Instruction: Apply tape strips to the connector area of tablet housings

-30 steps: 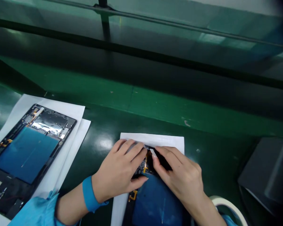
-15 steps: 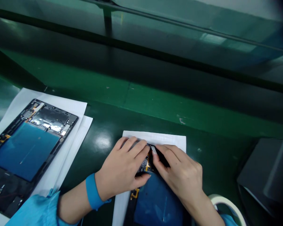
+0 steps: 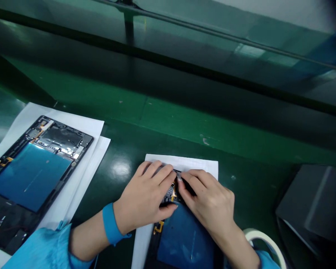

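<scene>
An opened tablet [image 3: 189,239] with a blue inner panel lies on white paper. My left hand [image 3: 147,194], a blue band at its wrist, arches over the tablet's upper left part. Its fingers rest near the top edge, with the thumb apart from them. My right hand [image 3: 210,198] is closed in a pinch at the top edge, on a small pale strip [image 3: 179,176]. The left fingertips are close beside this strip. Between the hands show circuit parts and an orange flex cable [image 3: 173,192]. Both hands hide much of the tablet's upper end.
A second opened tablet [image 3: 30,179] lies on white sheets [image 3: 93,157] at the left. At the lower right a roll of cream tape [image 3: 268,243] is partly behind my right forearm. A dark box-like object [image 3: 313,205] stands farther right. A green ledge runs along the back.
My right hand has shifted slightly left, and the pale strip in its fingers now sits lower and closer to my left fingertips. The left hand stays nearly in place. The view has moved slightly.
</scene>
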Demonstrator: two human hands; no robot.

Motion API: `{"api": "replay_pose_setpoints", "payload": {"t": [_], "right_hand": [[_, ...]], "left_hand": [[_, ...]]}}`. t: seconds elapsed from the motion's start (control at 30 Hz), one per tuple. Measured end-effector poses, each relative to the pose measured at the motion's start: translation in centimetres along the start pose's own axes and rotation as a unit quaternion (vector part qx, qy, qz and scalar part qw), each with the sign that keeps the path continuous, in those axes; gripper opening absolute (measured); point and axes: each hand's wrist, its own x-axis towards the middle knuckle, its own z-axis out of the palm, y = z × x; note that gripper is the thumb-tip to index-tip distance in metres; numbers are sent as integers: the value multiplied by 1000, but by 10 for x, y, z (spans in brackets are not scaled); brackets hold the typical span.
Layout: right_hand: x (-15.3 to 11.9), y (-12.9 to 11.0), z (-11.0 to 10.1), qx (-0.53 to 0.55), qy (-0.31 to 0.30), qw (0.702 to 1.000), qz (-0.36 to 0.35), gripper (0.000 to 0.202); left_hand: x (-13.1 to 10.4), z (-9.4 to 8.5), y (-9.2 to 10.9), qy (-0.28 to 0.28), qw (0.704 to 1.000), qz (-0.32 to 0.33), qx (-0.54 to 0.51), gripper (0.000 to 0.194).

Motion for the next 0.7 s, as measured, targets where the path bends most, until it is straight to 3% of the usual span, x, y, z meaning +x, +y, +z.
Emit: {"api": "replay_pose_setpoints", "payload": {"t": [0.3, 0.53, 0.7], "right_hand": [[-1, -3, 0, -44, -28, 999, -14, 15], [9, -15, -6, -98, -126, 986, -52, 16], [9, -29, -14, -110, -126, 985, -28, 13]], "left_hand": [[-2, 0, 1, 7, 1000, 0, 13, 56], [-1, -1, 0, 11, 1000, 4, 18, 55], [0, -2, -4, 30, 997, 31, 67, 51]]}}
